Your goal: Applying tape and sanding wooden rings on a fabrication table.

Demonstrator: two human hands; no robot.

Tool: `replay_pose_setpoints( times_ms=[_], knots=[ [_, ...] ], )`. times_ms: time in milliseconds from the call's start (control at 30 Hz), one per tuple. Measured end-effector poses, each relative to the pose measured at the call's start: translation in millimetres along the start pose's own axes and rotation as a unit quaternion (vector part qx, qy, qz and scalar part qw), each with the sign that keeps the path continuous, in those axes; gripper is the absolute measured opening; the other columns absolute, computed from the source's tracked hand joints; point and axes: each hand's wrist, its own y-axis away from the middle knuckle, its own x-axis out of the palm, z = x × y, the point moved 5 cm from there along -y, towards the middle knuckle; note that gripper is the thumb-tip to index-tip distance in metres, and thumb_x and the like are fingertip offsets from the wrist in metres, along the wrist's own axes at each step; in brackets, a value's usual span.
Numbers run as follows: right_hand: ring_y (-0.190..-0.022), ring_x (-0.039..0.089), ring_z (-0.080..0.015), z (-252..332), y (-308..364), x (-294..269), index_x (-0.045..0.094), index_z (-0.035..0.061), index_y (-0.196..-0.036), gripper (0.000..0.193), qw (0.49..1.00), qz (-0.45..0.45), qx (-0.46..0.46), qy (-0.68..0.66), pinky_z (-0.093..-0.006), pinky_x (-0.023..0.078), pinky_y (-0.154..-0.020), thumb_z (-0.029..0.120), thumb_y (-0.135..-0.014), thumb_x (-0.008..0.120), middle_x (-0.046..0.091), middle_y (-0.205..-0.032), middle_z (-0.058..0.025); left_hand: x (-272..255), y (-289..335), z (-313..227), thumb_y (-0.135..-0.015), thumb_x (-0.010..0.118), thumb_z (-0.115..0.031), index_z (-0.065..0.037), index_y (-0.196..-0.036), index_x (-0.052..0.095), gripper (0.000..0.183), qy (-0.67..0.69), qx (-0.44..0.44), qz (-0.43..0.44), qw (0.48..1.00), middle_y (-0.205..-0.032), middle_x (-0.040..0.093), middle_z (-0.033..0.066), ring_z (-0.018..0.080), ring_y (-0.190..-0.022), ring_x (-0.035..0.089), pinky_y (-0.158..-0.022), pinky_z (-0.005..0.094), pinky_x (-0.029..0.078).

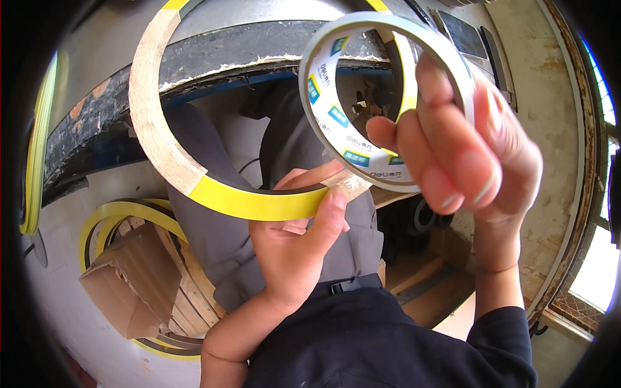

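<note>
My left hand [294, 236] is pinching the near edge of a large ring [259, 204], thumb on its outer face and fingers inside. The ring is a thin upright band, bright yellow with tan wood-grained stretches; its inner face looks dark. A roll of adhesive tape [352, 145], with a white printed core, is held up in front of the ring's right part by my right hand [475, 142]. Some fingers of that hand pass through or around the roll's rim. A short, shiny, tan piece [349, 186] of the ring shows beside my left thumb, just below the roll.
Ahead stands a worn dark-edged bench [246, 48] with a metal top. More yellow bands hang at the left [39, 149] and lie around a torn cardboard box [136, 278] and wooden slats [194, 284]. A flat dark device [460, 32] rests at the far right.
</note>
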Motion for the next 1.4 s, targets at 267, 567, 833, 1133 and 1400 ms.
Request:
replay_pose_setpoints(
  times_ms=[267,567,833,1133,1400],
  knots=[
    [-0.078,0.074,-0.0268,-22.5,44.3,-6.5,0.057,-0.0082,-0.126,0.038,0.983,0.156,-0.096,-0.026,-0.0388,0.037,-0.115,0.014,-0.096,0.059,0.076,-0.083,-0.0178,-12.2,-13.9,4.3,-0.089,0.071,0.001,0.003,-0.113,0.069,0.024,-0.08,0.069,0.091,0.99,-0.094,0.069,0.0073,0.0078,-0.073,0.061,-0.068,0.0208,0.047],
    [-0.085,0.074,-0.0433,-27.9,60.5,-7.3,0.06,-0.0173,-0.104,0.109,0.944,0.055,0.325,0.009,-0.0487,0.053,-0.098,0.078,-0.096,0.007,0.07,-0.086,-0.0346,-8.0,-25.2,-2.9,-0.086,0.073,-0.004,0.003,-0.113,0.07,0.027,-0.167,0.188,0.15,0.956,-0.096,0.07,0.0119,0.0116,-0.074,0.064,-0.069,0.0228,0.051],
    [-0.056,0.07,-0.0316,-15.7,24.7,11.9,0.064,-0.0094,-0.098,0.043,0.77,-0.143,0.616,0.089,-0.0351,0.057,-0.062,0.027,-0.099,0.041,0.071,-0.075,-0.0293,-7.5,-28.7,-6.1,-0.086,0.073,-0.005,0.003,-0.113,0.07,0.028,-0.123,0.204,0.144,0.961,-0.096,0.071,0.0139,0.0167,-0.077,0.066,-0.072,0.0268,0.053],
    [-0.038,0.048,-0.0114,1.0,14.3,19.3,0.055,0.0005,-0.075,0.054,0.756,-0.187,0.611,0.143,-0.0248,0.035,-0.036,0.043,-0.105,0.042,0.054,-0.05,-0.0105,-5.3,-43.2,-6.9,-0.079,0.082,-0.012,0.001,-0.111,0.072,0.036,-0.22,0.303,0.223,0.9,-0.093,0.073,0.0117,0.0236,-0.081,0.067,-0.076,0.0321,0.052],
    [-0.044,0.053,-0.0113,-18.0,48.1,10.0,0.052,0.0015,-0.072,0.052,0.779,-0.203,0.567,0.174,-0.0243,0.038,-0.039,0.039,-0.107,0.045,0.053,-0.057,-0.0051,-3.9,-46.2,-1.7,-0.076,0.086,-0.018,0.001,-0.11,0.072,0.042,-0.23,0.308,0.194,0.903,-0.092,0.072,0.0106,0.0245,-0.084,0.067,-0.077,0.034,0.052]
  ],
)
